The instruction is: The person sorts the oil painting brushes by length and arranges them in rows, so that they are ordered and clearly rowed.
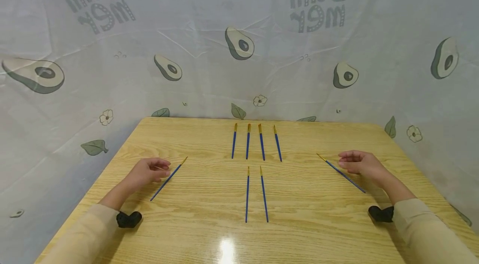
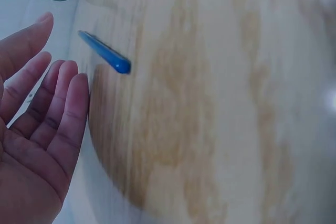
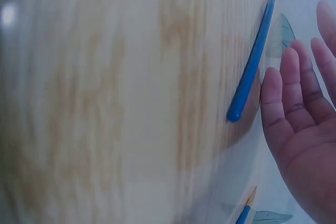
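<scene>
while gripping nothing at left, holds left hand (image 1: 149,171) loosely curved beside slanting left paintbrush (image 1: 169,178); has at centre four wider-tipped paintbrushes (image 1: 248,145) far, two fine-tipped paintbrushes (image 1: 247,195) near, seemingly sorted by width; at right, beside mirrored right paintbrush (image 1: 344,176), holds right hand (image 1: 364,166) likewise loosely curved, empty.

A whitish, wrinkled cloth (image 1: 209,2) rose behind the tabletop (image 1: 307,230) and along both sides. Cut avocados (image 1: 233,45) were printed across it, with grey "summer" lettering (image 1: 317,14) twice above, reading backwards. Green leaves (image 1: 238,111) and small white flowers (image 1: 260,100) dotted its lower part. The tabletop showed yellowish wood grain and, low in the head view, a bright glare (image 1: 226,251).
</scene>
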Demonstrator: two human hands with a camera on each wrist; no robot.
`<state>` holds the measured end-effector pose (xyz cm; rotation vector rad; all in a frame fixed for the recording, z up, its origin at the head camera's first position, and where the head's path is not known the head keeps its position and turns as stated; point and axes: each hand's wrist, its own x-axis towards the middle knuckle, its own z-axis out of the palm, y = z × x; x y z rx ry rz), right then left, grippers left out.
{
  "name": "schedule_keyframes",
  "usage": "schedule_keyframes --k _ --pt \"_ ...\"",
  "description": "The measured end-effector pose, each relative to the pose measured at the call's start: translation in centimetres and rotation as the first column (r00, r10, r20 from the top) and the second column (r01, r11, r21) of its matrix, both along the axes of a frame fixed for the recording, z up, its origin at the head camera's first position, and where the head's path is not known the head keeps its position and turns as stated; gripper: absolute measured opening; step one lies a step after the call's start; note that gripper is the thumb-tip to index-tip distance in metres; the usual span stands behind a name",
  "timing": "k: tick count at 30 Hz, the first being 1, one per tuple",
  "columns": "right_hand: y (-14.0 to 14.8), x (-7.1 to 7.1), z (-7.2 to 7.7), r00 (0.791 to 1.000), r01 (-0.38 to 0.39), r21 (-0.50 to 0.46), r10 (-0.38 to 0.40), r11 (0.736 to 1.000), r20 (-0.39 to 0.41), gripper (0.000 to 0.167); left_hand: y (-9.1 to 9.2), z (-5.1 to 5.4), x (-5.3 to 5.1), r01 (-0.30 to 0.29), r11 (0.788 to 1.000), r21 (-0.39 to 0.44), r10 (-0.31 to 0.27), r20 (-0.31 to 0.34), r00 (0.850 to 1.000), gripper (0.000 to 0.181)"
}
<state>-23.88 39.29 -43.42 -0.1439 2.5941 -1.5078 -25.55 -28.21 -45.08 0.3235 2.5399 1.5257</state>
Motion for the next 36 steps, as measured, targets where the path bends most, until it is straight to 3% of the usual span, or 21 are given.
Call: schedule_keyframes --k 18,28,36 --pt "-1.3 -0.4 -0.5 0.999 -0.037 0.177 0.037 0.983 0.007 0.056 0.5 -0.3 0.1 0.061 0.997 -0.044 -0.062 -0.013 0.998 0.045" --pt "-2.6 -0.3 -0.6 0.999 0.014 0.17 -0.021 0.985 0.041 0.057 0.9 -0.9 -0.4 0.015 0.995 -0.096 -0.018 -0.03 0.999 0.041" --pt "-2.8 -0.5 -0.8 0.998 0.059 0.209 -0.065 0.976 0.02 0.052 1.3 -1.2 -0.6 -0.028 0.99 -0.135 0.024 -0.034 0.999 0.037"
